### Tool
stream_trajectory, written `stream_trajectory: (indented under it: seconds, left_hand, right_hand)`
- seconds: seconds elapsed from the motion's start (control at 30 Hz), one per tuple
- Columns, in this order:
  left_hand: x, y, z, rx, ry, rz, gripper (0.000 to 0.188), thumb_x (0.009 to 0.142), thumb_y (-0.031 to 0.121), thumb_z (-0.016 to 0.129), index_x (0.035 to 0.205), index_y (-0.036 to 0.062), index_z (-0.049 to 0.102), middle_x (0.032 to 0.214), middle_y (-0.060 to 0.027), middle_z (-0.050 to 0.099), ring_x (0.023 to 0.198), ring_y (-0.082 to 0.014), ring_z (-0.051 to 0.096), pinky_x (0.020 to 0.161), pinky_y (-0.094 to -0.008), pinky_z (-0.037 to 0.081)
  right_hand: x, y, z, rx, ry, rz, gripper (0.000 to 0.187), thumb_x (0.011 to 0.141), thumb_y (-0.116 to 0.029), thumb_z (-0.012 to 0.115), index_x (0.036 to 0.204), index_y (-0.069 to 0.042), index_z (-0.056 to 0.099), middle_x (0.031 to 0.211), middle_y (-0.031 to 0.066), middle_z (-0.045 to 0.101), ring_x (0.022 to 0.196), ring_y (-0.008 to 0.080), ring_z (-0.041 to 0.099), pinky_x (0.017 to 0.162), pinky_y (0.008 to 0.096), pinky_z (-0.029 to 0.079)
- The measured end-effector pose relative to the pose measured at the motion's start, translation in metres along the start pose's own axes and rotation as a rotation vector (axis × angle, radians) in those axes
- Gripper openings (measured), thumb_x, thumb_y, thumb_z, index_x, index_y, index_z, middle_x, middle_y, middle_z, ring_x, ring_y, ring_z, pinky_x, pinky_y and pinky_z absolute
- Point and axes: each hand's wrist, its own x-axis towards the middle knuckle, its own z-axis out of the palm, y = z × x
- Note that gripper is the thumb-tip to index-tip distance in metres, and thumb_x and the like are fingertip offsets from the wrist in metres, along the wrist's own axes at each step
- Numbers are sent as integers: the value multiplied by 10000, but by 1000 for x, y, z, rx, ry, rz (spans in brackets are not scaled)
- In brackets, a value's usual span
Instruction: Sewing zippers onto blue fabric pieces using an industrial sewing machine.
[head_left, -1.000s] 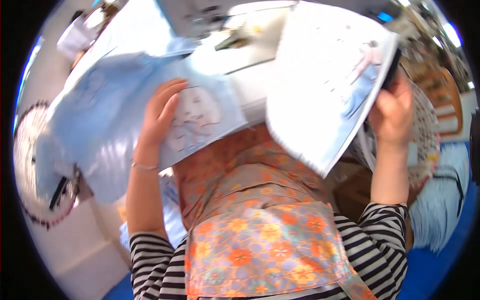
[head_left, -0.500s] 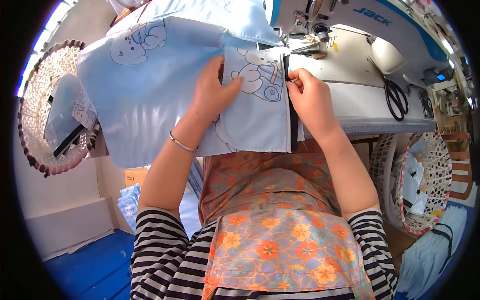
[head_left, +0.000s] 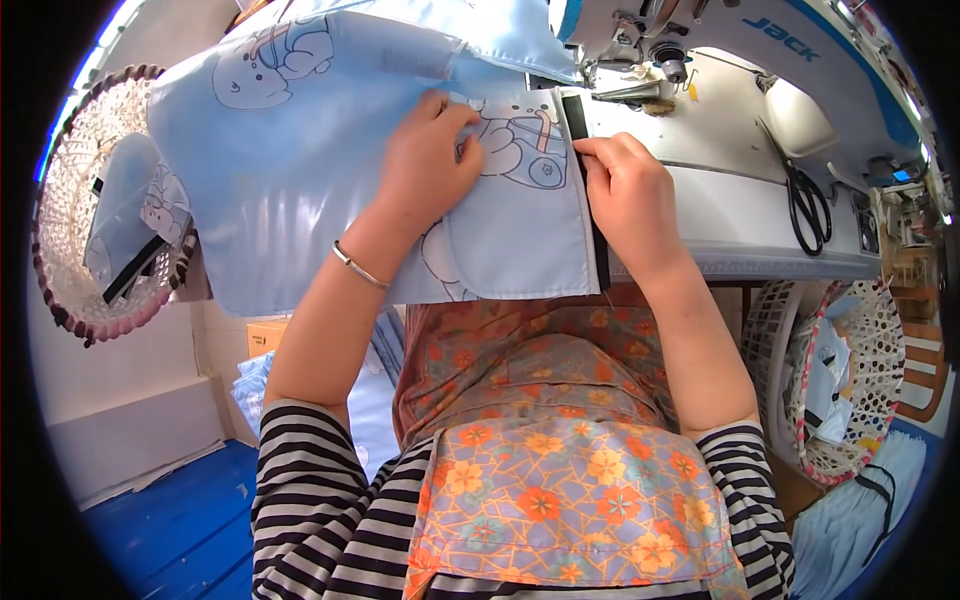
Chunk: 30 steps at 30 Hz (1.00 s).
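A light blue cloth (head_left: 300, 190) printed with cartoon animals spreads before me, with a smaller blue panel (head_left: 520, 240) of the same print lying on its right part. My left hand (head_left: 432, 155) rests by the panel's upper left edge, fingers curled onto the cloth and thumb over the panel. A black strip (head_left: 576, 118) runs along the panel's right edge. There my right hand (head_left: 632, 195) pinches the edge with the strip between thumb and forefinger; its other fingers are bent. What lies under the left fingertips is hidden.
A white and blue sewing machine (head_left: 740, 50) stands at the far right, with black scissors (head_left: 806, 205) on its bed. Woven baskets holding cut pieces stand left (head_left: 75, 310) and right (head_left: 885, 340). Folded blue cloth (head_left: 255, 385) lies low at the left; a tied blue bundle (head_left: 860, 520), low right.
My left fingers have curled in and shifted slightly right over the panel's top. My right hand still pinches the edge. The view has shifted slightly, moving the machine rightward in it.
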Motion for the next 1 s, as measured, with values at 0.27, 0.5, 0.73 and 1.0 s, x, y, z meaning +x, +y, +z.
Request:
stream_trajectory:
  seconds: [0.27, 0.5, 0.73, 1.0]
  left_hand:
    - [30, 34, 27, 129, 13, 520, 251, 784, 96, 602, 1019, 67, 687, 1213, -68, 652, 1063, -247, 611, 902, -382, 480]
    - [37, 34, 41, 78, -71, 538, 267, 782, 88, 583, 1029, 59, 682, 1153, -65, 667, 1047, -254, 611, 871, -388, 497]
    - [39, 33, 48, 70, 38, 589, 259, 788, 117, 615, 1019, 34, 699, 1111, -108, 683, 1030, -281, 624, 886, -406, 504]
    - [37, 36, 50, 119, 57, 574, 296, 800, 130, 618, 1065, 27, 698, 1139, -112, 680, 1052, -277, 618, 904, -405, 499]
  right_hand:
    - [1, -3, 2, -16, 10, 81, 106, 851, 19, 628, 922, -19, 696, 823, 128, 637, 696, 294, 635, 629, 372, 513]
    - [0, -4, 0, -2, 14, 92, 84, 846, 11, 636, 902, -15, 694, 817, 132, 632, 695, 310, 627, 627, 371, 507]
    - [2, 7, -2, 74, 16, 76, 113, 863, 1, 616, 933, -1, 705, 849, 141, 658, 720, 290, 640, 659, 349, 513]
    - [3, 8, -5, 68, -13, 70, 128, 866, 0, 602, 944, 2, 703, 857, 143, 660, 742, 279, 644, 679, 345, 513]
